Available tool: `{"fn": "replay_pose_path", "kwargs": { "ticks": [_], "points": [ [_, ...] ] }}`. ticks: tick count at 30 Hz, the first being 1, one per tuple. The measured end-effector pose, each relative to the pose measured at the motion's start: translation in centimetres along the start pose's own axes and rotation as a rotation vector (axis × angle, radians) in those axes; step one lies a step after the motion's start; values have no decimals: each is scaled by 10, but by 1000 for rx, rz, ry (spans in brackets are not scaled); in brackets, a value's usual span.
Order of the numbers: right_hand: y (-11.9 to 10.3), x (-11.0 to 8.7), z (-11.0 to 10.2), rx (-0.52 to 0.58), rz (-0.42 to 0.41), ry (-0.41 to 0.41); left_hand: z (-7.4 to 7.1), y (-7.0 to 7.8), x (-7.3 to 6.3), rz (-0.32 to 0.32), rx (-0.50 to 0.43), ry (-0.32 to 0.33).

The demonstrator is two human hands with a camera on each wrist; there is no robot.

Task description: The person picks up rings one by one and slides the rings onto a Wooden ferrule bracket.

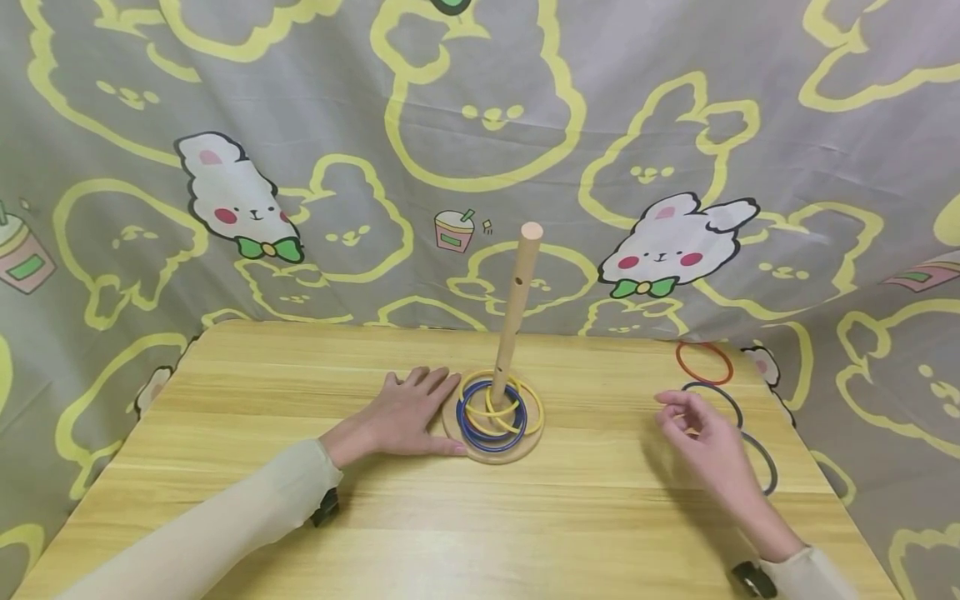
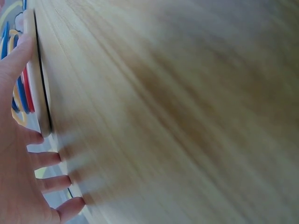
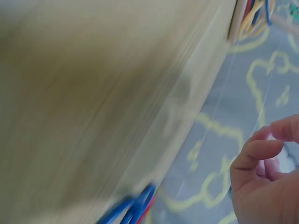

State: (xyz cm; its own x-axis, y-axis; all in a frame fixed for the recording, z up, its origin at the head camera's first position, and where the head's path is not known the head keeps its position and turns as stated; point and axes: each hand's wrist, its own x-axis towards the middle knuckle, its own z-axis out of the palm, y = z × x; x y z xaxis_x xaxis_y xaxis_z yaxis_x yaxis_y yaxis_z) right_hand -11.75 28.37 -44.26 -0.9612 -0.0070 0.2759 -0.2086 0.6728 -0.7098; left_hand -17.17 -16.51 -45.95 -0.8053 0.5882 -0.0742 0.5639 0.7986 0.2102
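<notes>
A wooden post rises from a round wooden base. Blue rings and yellow rings lie loosely stacked about its foot; in the left wrist view a red ring also shows low in the stack. My left hand rests on the table with fingers spread, thumb and forefinger against the left side of the base. Above the table at the right hovers my right hand, fingers loosely bent, thumb tip near the forefinger. Nothing shows between them in the right wrist view.
Along the table's right side lie a red ring, a dark blue ring and another dark ring, partly hidden by my right hand. A grey patterned curtain hangs behind and beside the wooden table.
</notes>
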Motion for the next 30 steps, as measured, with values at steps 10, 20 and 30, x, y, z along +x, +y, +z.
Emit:
{"fn": "replay_pose_path", "kwargs": {
  "ticks": [10, 20, 30],
  "points": [
    [52, 9, -43, -225, 135, -112, -2, 1, 0, -5, -7, -13],
    [68, 18, -49, -358, 78, -257, -1, 1, -1, -13, 3, -13],
    [64, 20, -36, -420, -45, -256, 0, 0, 1, -21, 11, -20]
  ]
}}
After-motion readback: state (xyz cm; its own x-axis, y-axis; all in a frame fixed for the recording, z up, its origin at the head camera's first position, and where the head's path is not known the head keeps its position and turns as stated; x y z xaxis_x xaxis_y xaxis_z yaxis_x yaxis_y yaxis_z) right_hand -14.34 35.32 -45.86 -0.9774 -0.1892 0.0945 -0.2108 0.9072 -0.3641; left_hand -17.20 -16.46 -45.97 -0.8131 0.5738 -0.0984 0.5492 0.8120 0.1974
